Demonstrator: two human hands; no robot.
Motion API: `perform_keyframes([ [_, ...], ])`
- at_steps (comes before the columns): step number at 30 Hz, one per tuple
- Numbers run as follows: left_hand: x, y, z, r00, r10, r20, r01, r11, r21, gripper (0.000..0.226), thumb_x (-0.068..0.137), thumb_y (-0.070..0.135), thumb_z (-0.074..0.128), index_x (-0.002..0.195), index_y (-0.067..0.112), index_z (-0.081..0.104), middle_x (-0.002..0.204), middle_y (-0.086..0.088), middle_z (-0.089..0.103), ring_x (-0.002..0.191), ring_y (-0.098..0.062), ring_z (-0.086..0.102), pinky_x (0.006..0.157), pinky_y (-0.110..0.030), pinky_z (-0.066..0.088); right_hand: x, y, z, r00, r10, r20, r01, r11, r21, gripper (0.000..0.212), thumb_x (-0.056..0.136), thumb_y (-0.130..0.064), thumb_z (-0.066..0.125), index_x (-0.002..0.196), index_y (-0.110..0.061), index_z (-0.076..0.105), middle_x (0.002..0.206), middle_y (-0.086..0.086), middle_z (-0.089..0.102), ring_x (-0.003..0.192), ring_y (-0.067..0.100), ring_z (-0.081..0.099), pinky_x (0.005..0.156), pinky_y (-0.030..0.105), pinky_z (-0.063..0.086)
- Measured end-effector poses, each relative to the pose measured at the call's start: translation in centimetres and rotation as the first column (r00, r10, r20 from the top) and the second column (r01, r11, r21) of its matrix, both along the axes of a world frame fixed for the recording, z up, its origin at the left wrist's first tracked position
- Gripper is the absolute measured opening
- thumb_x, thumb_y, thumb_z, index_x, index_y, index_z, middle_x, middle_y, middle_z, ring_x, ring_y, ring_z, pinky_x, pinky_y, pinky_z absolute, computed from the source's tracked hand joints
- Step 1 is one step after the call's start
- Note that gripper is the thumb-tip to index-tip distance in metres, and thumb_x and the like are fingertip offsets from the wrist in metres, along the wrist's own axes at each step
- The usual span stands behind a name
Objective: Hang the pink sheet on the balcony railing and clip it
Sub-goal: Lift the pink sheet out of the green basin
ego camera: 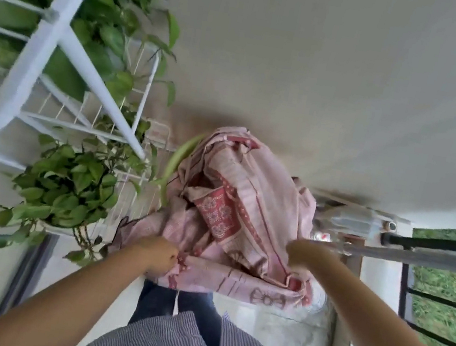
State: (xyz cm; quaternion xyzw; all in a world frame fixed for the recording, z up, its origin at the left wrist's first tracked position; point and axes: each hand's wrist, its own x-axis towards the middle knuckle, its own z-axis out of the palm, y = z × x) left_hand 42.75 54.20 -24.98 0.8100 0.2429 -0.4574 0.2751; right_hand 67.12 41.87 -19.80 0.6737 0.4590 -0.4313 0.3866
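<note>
Pink sheet [233, 204] is lying bunched in a heap over a green basin [181, 155], between the person's two arms and near the dark balcony railing [434, 255] at the right. It is looking soft, limp and light, likely to sag and slide unless taken by a hem or corner, so two well-separated points along one edge seem the best place to hold before spreading it over the rail. Left hand [160, 255] is gripping the near edge, fingers curled into the cloth. Right hand [297, 255] is reaching into the folds and is blurred, so I cannot tell how its fingers are lying. The cloth is showing pale pink checks, darker red bands and a red panel with white floral motifs. Leafy plants [67, 181] are standing just beside it on a white rack [135, 138].
</note>
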Motion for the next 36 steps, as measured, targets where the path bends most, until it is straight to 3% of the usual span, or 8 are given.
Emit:
perform_keyframes([
  [5, 0.3, 0.4, -2.1, 0.946, 0.223, 0.235, -0.263, 0.952, 0.155, 0.029, 0.092, 0.018, 0.037, 0.116, 0.008, 0.051, 0.121, -0.017, 0.057, 0.111, -0.032, 0.053, 0.088, -0.039, 0.045, -0.9, 7.0, -2.9, 0.999, -0.025, -0.045, 0.045, 0.832, 0.553, 0.052, 0.087, -0.035, 0.052, 0.132, -0.013, 0.037, 0.133, 0.012, 0.045, 0.122, 0.03, 0.042, 0.092, 0.041, 0.044],
  [10, 1.4, 0.9, -6.4, 0.843, 0.45, 0.294, -0.522, 0.814, 0.253, 0.069, 0.089, 0.033, 0.049, 0.144, 0.01, 0.013, 0.149, -0.016, 0.024, 0.138, -0.033, 0.023, 0.115, -0.041, 0.026, -2.2, 11.7, -8.0, 0.981, 0.18, -0.076, -0.124, 0.875, 0.468, 0.066, 0.086, -0.035, 0.054, 0.142, -0.03, 0.019, 0.155, 0.005, 0.002, 0.141, 0.032, 0.002, 0.114, 0.054, 0.012],
  [15, 1.3, 0.1, -10.2, 0.785, 0.583, 0.21, -0.617, 0.767, 0.178, 0.072, 0.085, 0.024, 0.058, 0.143, 0.011, 0.017, 0.144, -0.015, 0.035, 0.128, -0.031, 0.042, 0.103, -0.038, 0.041, -1.9, 10.1, -11.1, 0.997, -0.005, -0.077, 0.045, 0.85, 0.525, 0.079, 0.085, -0.019, 0.053, 0.144, -0.014, 0.001, 0.126, 0.01, 0.055, 0.127, 0.028, 0.04, 0.113, 0.044, 0.022],
  [18, 1.3, -0.1, -10.7, 0.66, 0.734, 0.162, -0.75, 0.655, 0.091, 0.044, 0.088, 0.008, 0.048, 0.131, 0.006, 0.038, 0.123, -0.019, 0.056, 0.109, -0.033, 0.056, 0.082, -0.032, 0.045, -1.1, 8.6, -10.6, 0.993, 0.097, -0.067, -0.051, 0.865, 0.5, 0.067, 0.084, -0.024, 0.056, 0.14, -0.016, 0.02, 0.122, 0.007, 0.057, 0.125, 0.027, 0.041, 0.109, 0.044, 0.027],
  [22, 0.4, 0.3, -9.9, 0.56, 0.779, 0.282, -0.801, 0.596, -0.059, 0.017, 0.086, 0.005, 0.049, 0.097, 0.0, 0.06, 0.098, -0.018, 0.063, 0.096, -0.032, 0.059, 0.073, -0.032, 0.039, -2.2, 8.7, -10.4, 0.943, 0.31, -0.12, -0.219, 0.85, 0.479, 0.09, 0.076, -0.044, 0.064, 0.142, -0.033, 0.004, 0.155, 0.005, 0.0, 0.141, 0.032, 0.0, 0.112, 0.058, 0.001],
  [25, -0.7, 0.3, -7.8, 0.508, 0.789, 0.346, -0.793, 0.585, -0.171, 0.015, 0.083, 0.005, 0.049, 0.091, 0.0, 0.06, 0.097, -0.007, 0.05, 0.095, -0.025, 0.053, 0.078, -0.027, 0.037, -3.3, 9.5, -11.5, 0.923, 0.374, -0.086, -0.292, 0.831, 0.474, 0.07, 0.086, -0.035, 0.054, 0.141, -0.038, 0.011, 0.155, 0.004, -0.011, 0.14, 0.034, -0.014, 0.104, 0.058, -0.015],
  [31, -0.2, 1.6, -3.3, 0.078, 0.99, 0.115, -0.882, 0.123, -0.456, 0.031, 0.083, 0.021, 0.044, 0.111, 0.012, 0.054, 0.11, -0.012, 0.055, 0.096, -0.021, 0.054, 0.086, -0.035, 0.044, -1.0, 11.0, -11.2, 0.959, 0.262, -0.105, -0.192, 0.879, 0.437, 0.045, 0.086, -0.019, 0.051, 0.13, -0.025, 0.041, 0.149, -0.001, 0.028, 0.143, 0.022, 0.004, 0.109, 0.061, -0.005],
  [36, 2.1, 1.8, -4.6, 0.189, 0.976, 0.109, -0.923, 0.214, -0.321, 0.053, 0.079, 0.044, 0.053, 0.115, 0.006, 0.042, 0.11, -0.018, 0.053, 0.102, -0.032, 0.053, 0.085, -0.044, 0.043, 3.7, 12.5, -11.9, 0.96, -0.261, 0.098, 0.158, 0.799, 0.581, 0.091, 0.077, -0.052, 0.06, 0.143, -0.029, 0.002, 0.155, 0.01, -0.005, 0.141, 0.035, 0.0, 0.112, 0.056, 0.01],
])
